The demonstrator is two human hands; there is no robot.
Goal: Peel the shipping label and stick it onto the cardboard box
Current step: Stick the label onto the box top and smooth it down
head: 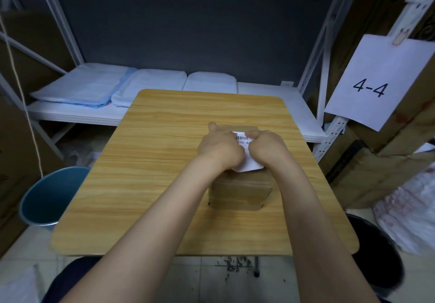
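Note:
A brown cardboard box [240, 194] stands on the wooden table [150, 161], right of its middle. A white shipping label [249, 165] with a barcode lies over the box's top. My left hand [219, 148] and my right hand [266, 148] are both on the label, side by side, with fingers curled over its upper part. The hands hide most of the label and the box top. Whether the label lies flat against the box or is held just above it I cannot tell.
A blue bin [49, 199] stands on the floor left of the table. A white shelf [70, 112] behind holds folded pale blue cloths [89, 86]. A paper sign reading 4-4 [376, 83] hangs at the right, above cardboard boxes and a plastic bag [409, 211].

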